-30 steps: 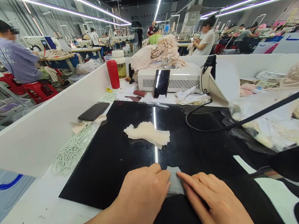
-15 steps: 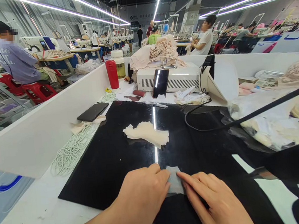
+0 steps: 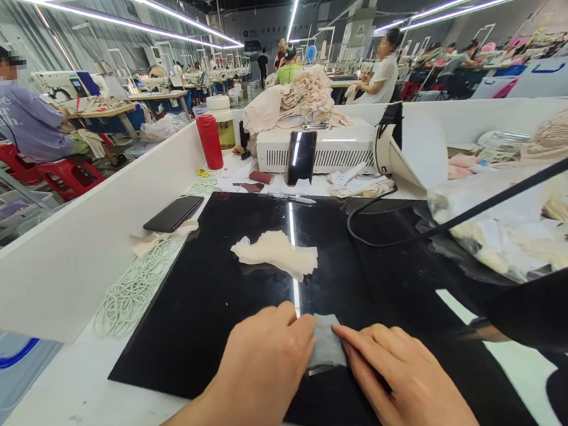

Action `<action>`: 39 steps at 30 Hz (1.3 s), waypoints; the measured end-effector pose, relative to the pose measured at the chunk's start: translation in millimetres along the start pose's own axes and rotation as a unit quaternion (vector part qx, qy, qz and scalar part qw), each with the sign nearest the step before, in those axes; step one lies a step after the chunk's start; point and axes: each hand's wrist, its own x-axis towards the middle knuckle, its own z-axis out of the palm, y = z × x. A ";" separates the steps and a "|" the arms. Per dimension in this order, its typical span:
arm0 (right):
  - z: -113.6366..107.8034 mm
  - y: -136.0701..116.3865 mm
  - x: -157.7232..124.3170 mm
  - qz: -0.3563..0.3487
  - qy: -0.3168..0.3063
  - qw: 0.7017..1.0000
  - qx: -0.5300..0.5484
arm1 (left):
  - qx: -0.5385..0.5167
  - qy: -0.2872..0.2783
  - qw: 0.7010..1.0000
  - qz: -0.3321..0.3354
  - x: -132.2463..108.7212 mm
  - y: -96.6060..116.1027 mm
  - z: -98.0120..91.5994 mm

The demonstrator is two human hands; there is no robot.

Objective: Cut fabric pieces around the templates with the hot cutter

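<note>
My left hand [image 3: 265, 362] and my right hand [image 3: 405, 382] lie close together on the black glossy work surface [image 3: 207, 301] near its front edge. Between their fingertips sits a small pale grey fabric piece [image 3: 325, 346], which both hands pinch and press down at its sides. The fingers of each hand are held together on the piece. A loose stack of cream fabric pieces [image 3: 275, 253] lies farther back on the black surface, apart from both hands.
A black phone [image 3: 173, 213] and white elastic rings [image 3: 131, 291] lie at the left. Behind stand a red bottle [image 3: 209, 142], a white machine [image 3: 328, 148] with a propped phone [image 3: 301, 158], and a lamp [image 3: 408, 151]. Bagged fabric [image 3: 517, 231] lies right. Other people sit at neighbouring tables.
Both hands with the grey piece sit slightly higher and more to the left in view; the grey piece looks a little lifted or creased at its lower edge. Nothing else has moved.
</note>
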 end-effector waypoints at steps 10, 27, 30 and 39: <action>-0.4 -7.9 9.8 -0.018 0.060 0.998 -0.016 | -0.076 0.121 0.975 0.171 -2.2 -3.9 14.6; 1.1 -9.7 12.0 -0.033 0.085 0.995 -0.045 | 0.018 0.171 0.963 0.206 -1.6 -4.4 24.4; 0.8 -9.2 12.0 -0.035 0.083 0.995 -0.041 | 0.014 0.197 0.957 0.211 -1.0 -1.4 22.9; 2.2 -7.6 11.5 -0.030 0.078 0.996 -0.032 | -0.005 0.204 0.956 0.212 1.0 2.5 22.2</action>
